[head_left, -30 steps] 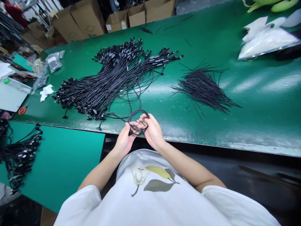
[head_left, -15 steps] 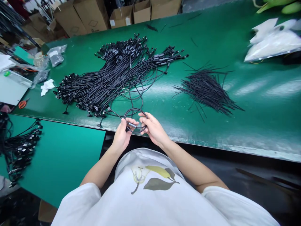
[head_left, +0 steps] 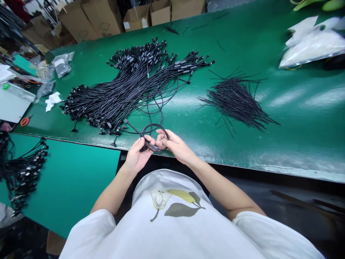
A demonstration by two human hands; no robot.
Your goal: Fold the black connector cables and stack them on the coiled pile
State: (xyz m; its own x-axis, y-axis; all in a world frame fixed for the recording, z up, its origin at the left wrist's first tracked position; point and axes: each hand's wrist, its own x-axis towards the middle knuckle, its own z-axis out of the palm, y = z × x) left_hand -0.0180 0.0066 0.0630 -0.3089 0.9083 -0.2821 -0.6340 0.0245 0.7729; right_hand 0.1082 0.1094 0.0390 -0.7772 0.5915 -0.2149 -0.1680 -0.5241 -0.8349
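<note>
A black cable (head_left: 154, 125), wound into a round coil, is held between both hands at the table's near edge. My left hand (head_left: 137, 154) pinches the coil's left side, thumb on top. My right hand (head_left: 176, 144) grips its right side, with its fingertips close to the left hand's. A grey sleeve (head_left: 153, 147) on the cable shows low in the coil. One cable end with a grey connector (head_left: 125, 121) sticks out to the upper left. Just beyond lies a big pile of black cables (head_left: 129, 82) with connectors at their ends.
A heap of thin black ties (head_left: 237, 100) lies on the green table (head_left: 269, 151) to the right. White plastic bags (head_left: 315, 45) rest at far right, orange-handled scissors (head_left: 25, 121) at left. More cables (head_left: 25, 172) lie on the lower green surface (head_left: 78, 172). Cardboard boxes (head_left: 101, 19) stand behind.
My right hand's fingers have moved left, closer to my left hand, inside the coil. The grey sleeve has shifted slightly down and right. The cable's connector end stands out more plainly at upper left.
</note>
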